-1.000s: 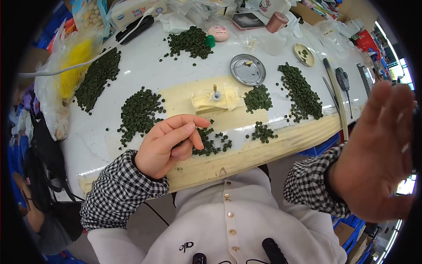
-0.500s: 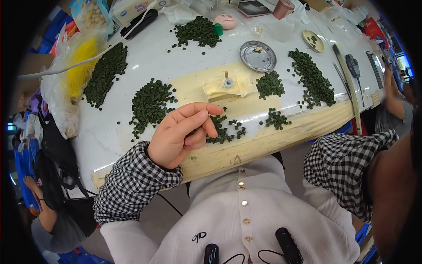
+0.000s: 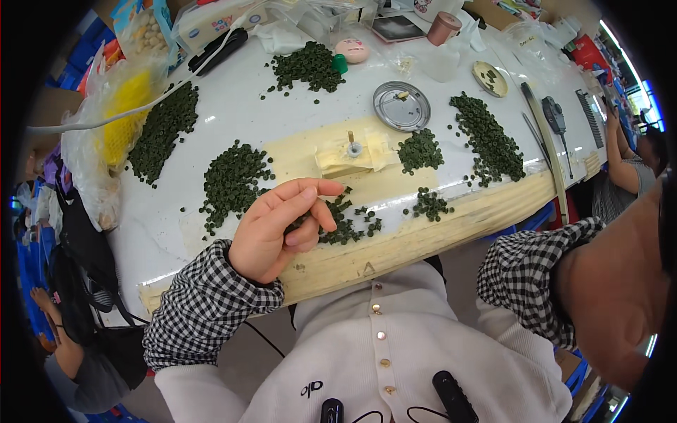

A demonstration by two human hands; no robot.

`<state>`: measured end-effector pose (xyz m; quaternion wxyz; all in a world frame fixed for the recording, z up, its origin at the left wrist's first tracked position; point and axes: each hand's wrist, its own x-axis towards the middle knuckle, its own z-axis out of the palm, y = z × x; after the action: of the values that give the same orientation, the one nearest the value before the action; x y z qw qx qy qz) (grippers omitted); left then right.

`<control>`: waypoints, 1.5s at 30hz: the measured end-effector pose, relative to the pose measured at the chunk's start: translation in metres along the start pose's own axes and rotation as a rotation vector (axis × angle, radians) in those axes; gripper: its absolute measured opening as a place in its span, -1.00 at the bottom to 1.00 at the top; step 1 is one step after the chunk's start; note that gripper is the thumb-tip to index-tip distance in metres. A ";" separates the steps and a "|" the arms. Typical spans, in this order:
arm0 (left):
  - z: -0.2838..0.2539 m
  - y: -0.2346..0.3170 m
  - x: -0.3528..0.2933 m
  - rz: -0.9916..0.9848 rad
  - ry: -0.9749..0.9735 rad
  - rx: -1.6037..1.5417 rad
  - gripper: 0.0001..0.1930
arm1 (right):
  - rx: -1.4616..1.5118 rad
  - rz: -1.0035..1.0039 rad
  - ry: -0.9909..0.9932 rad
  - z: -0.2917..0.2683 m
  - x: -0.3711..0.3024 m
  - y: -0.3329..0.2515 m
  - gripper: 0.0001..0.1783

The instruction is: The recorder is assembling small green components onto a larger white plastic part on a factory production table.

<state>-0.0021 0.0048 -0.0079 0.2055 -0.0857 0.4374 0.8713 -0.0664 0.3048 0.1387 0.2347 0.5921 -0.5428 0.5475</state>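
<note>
My left hand (image 3: 281, 229) hovers over the near edge of the table, its thumb laid against the index finger and the other fingers curled in. A bit of dark green shows between the fingers, too small to make out. Beyond the fingertips lies a loose pile of small dark green pieces (image 3: 342, 224). Past it, a block wrapped in cream tape (image 3: 345, 161) carries an upright brass-coloured pin (image 3: 351, 137) in a pale ring. My right hand (image 3: 610, 303) is raised close at the right, large and blurred; its fingers cannot be made out.
More green piles lie about: left (image 3: 233, 185), far left (image 3: 166, 130), back (image 3: 307, 69), right (image 3: 486, 137). A round metal lid (image 3: 402, 123), a small cream dish (image 3: 489, 79), tweezers (image 3: 539, 141) and a long curved strip (image 3: 546, 141) are farther off. A white cable (image 3: 141, 107) crosses the left.
My right hand has come further into view at the right edge. The view has shifted slightly, so the table sits a little lower and further left. My left hand keeps its pose.
</note>
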 end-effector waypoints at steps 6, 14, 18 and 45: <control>0.006 0.002 0.002 -0.006 0.027 -0.013 -0.69 | -0.261 0.391 -0.216 0.005 -0.024 0.030 -0.83; 0.000 -0.003 0.000 -0.001 -0.006 0.011 -0.82 | -0.479 0.605 -0.565 0.062 -0.096 0.065 -0.83; -0.002 -0.005 0.000 -0.001 -0.019 0.000 -0.84 | -0.583 0.481 -0.581 0.076 -0.104 0.069 -0.83; -0.002 -0.005 -0.002 0.010 0.015 -0.026 -0.76 | -0.173 0.632 -0.126 0.128 -0.083 0.064 -0.80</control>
<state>0.0019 0.0051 -0.0122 0.1968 -0.0928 0.4278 0.8773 -0.0577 0.2056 0.0061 0.0684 0.4049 -0.7576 0.5074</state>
